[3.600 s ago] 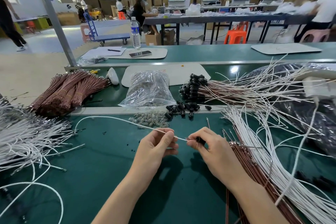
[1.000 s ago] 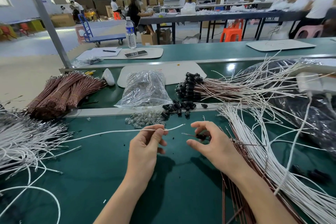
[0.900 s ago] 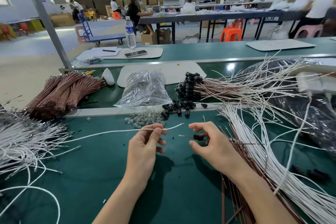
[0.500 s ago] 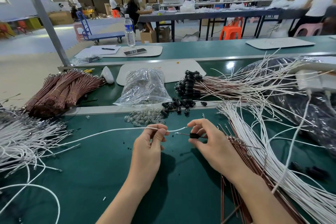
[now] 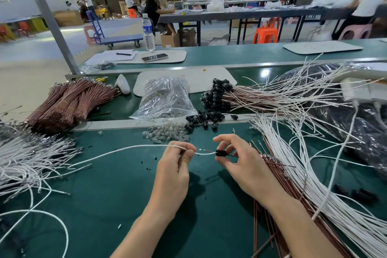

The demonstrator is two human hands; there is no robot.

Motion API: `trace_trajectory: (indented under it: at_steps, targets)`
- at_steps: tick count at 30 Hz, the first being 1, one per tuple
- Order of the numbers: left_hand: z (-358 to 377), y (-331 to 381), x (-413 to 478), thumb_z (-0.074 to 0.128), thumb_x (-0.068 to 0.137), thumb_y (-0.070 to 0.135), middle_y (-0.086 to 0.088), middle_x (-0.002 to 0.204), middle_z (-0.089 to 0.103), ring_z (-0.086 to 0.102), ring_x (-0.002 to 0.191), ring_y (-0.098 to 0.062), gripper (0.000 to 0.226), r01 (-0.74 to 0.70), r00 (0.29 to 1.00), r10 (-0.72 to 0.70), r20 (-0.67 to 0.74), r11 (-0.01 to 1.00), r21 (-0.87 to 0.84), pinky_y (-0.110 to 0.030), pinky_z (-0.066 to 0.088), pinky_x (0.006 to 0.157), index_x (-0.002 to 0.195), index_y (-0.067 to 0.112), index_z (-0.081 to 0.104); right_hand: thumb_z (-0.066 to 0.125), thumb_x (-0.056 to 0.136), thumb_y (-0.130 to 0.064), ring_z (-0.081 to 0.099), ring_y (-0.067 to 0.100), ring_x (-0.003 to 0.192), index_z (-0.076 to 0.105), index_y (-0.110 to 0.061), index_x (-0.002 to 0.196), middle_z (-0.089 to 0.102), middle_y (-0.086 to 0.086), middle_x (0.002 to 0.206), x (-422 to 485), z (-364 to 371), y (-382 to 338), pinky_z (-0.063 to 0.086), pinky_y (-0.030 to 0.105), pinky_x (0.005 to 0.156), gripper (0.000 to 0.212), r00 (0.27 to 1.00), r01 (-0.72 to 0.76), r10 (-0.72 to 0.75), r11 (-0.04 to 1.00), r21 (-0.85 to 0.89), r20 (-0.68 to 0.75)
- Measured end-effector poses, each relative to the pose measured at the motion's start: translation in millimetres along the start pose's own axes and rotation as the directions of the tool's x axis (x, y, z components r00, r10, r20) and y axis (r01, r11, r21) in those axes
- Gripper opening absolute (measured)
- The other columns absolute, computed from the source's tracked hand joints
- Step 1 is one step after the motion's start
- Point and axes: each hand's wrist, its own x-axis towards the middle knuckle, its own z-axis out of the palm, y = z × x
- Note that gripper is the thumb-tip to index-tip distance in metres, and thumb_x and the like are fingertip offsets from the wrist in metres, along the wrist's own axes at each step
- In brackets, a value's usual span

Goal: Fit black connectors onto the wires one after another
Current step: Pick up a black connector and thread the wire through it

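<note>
My left hand pinches a white wire near its end, just above the green mat. That end reaches a small black connector, which my right hand pinches between thumb and fingers. A thin brown wire passes through the same connector and sticks out on both sides. Loose black connectors lie behind my hands. Finished wires with connectors are piled at the back right.
Loose white wires cover the left. White and brown wires fan over the right. Brown wire bundles lie back left. A clear bag and small clear parts sit behind my hands. A dark plastic bag is far right.
My hands have come together: the white wire's end, which hung free left of the connector a second ago, now meets the black connector in my right hand.
</note>
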Motion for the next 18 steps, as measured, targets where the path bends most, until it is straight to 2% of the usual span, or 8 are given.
trace_trajectory:
  at_steps: [5,14,16,18]
  targets:
    - [-1.3,1.7,-0.3,0.055,0.102,0.010,0.015,0.093,0.060,0.058,0.090,-0.008,0.025,-0.015,1.000,0.015,0.002,1.000,0.025,-0.011,0.041,0.076,0.092,0.032,0.061,0.075,0.089,-0.018,0.058,0.001,0.099,0.056,-0.044,0.125,0.063,-0.020,0.099,0.0,0.3,0.7,0.034,0.004,0.085,0.049,1.000,0.000,0.000,1.000,0.003,0.002]
    - [-1.4,1.4,-1.2,0.054,0.100,0.000,0.019,0.098,0.060,0.060,0.099,-0.005,0.040,-0.096,0.995,0.098,-0.009,0.987,0.128,-0.008,0.040,0.084,0.092,0.040,0.057,0.074,0.090,-0.018,0.057,0.001,0.099,0.055,-0.042,0.131,0.063,-0.020,0.101,-0.8,-0.4,0.6,0.034,0.003,0.087,0.052,1.000,0.003,-0.003,1.000,-0.024,0.000]
    - [-2.0,1.9,-1.8,0.055,0.099,-0.001,0.020,0.099,0.060,0.061,0.100,-0.005,0.043,-0.125,0.992,0.127,-0.005,0.979,0.163,-0.012,0.043,0.085,0.092,0.041,0.056,0.074,0.090,-0.017,0.056,0.001,0.100,0.055,-0.041,0.131,0.063,-0.020,0.102,-1.1,-0.5,0.3,0.034,0.004,0.088,0.051,1.000,0.012,-0.012,0.999,-0.030,0.003]
    - [-2.0,1.6,-3.1,0.055,0.099,-0.001,0.020,0.099,0.060,0.060,0.101,-0.003,0.038,-0.158,0.987,0.159,0.009,0.966,0.205,-0.023,0.049,0.085,0.093,0.036,0.058,0.073,0.091,-0.016,0.055,0.001,0.100,0.056,-0.039,0.130,0.062,-0.020,0.102,-1.3,-0.6,0.1,0.034,0.005,0.089,0.049,1.000,0.028,-0.028,0.999,-0.042,0.005]
